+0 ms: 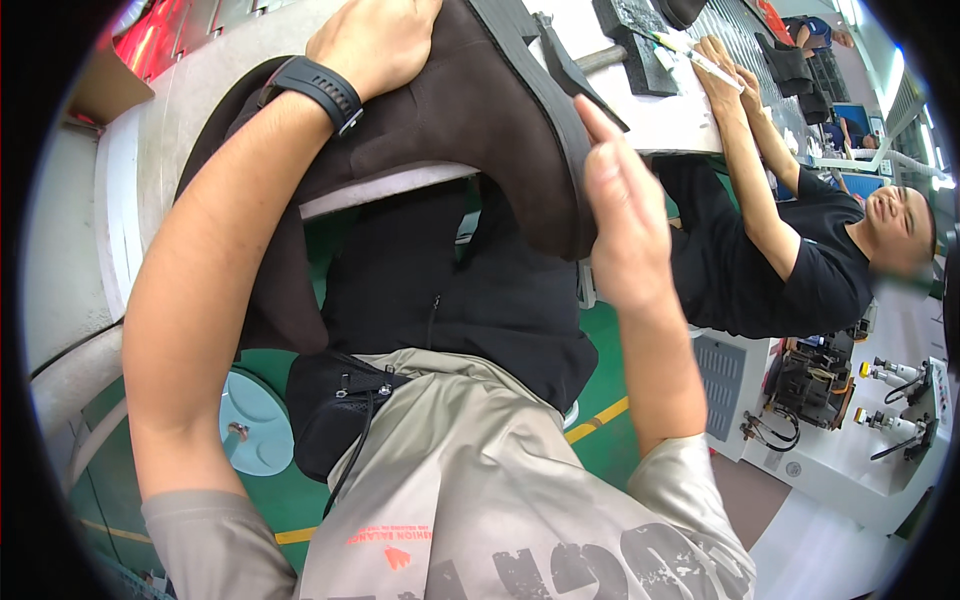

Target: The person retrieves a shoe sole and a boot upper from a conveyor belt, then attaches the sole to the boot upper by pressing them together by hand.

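A dark brown suede ankle boot [440,120] lies on its side at the edge of the worktable, its black sole [545,90] facing right. Its soft shaft droops over the edge at the left. My left hand [375,45], with a black watch on the wrist, is closed on the upper near the top of the view; some of its fingers are hidden. My right hand [628,215] lies flat along the sole at the heel, fingers stretched out, slightly blurred. Whether its palm presses on the sole is hard to make out.
Right of the boot lie a black strip-like piece [575,75], a wooden handle [602,58] and a dark block [645,55] on the white worktable [670,125]. A co-worker [790,250] at the right holds a slim white tool [712,70]. A light blue stool [262,420] stands below left.
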Available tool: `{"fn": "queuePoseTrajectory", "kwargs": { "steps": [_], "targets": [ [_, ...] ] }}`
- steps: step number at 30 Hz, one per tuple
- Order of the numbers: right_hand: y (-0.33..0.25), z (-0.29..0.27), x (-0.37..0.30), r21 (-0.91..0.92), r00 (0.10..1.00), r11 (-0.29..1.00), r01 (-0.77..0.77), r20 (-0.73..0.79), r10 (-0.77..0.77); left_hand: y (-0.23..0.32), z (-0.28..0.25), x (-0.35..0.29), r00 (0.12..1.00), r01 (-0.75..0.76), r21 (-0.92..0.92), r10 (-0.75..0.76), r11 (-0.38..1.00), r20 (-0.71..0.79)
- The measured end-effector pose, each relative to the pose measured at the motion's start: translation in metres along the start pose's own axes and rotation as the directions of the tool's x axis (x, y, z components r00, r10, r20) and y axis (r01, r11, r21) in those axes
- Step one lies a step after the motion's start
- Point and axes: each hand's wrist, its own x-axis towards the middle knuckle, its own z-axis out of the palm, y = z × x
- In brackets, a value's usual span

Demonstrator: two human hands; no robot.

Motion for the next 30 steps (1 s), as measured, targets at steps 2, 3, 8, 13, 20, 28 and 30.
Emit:
{"fn": "queuePoseTrajectory", "kwargs": {
  "steps": [2, 3, 8, 13, 20, 28, 30],
  "targets": [
    [0.0, -0.004, 0.028, -0.052, 0.999, 0.998, 0.025, 0.025, -0.023, 0.003, -0.002, -0.003, 1.0, 0.0, 0.013, 0.0, 1.0, -0.003],
    [-0.004, -0.006, 0.035, -0.057, 0.999, 0.998, 0.026, 0.025, -0.025, 0.005, -0.002, -0.005, 1.0, 0.002, 0.023, -0.002, 1.0, 0.0],
    [-0.033, -0.009, 0.065, -0.446, 0.951, 0.889, 0.108, 0.308, 0.039, 0.01, -0.016, -0.004, 0.946, 0.324, -0.23, -0.31, 0.918, 0.096],
    [-0.039, -0.007, 0.13, -0.715, 0.852, 0.699, 0.008, 0.371, 0.369, 0.014, -0.021, 0.0, 0.934, 0.353, -0.267, -0.321, 0.897, 0.154],
    [-0.018, 0.003, 0.147, -0.348, 0.969, 0.929, -0.124, 0.157, 0.188, 0.029, -0.052, -0.005, 0.964, 0.213, -0.324, -0.252, 0.922, -0.082],
    [-0.096, -0.026, 0.105, 0.253, 0.86, 0.836, 0.486, 0.031, -0.509, 0.074, -0.224, -0.023, 0.874, -0.33, -0.002, 0.305, 0.944, -0.379],
    [-0.078, -0.013, 0.1, 0.373, 0.894, 0.845, 0.382, 0.081, -0.44, 0.078, -0.218, -0.038, 0.895, -0.347, 0.097, 0.36, 0.933, -0.263]
  ]
}}
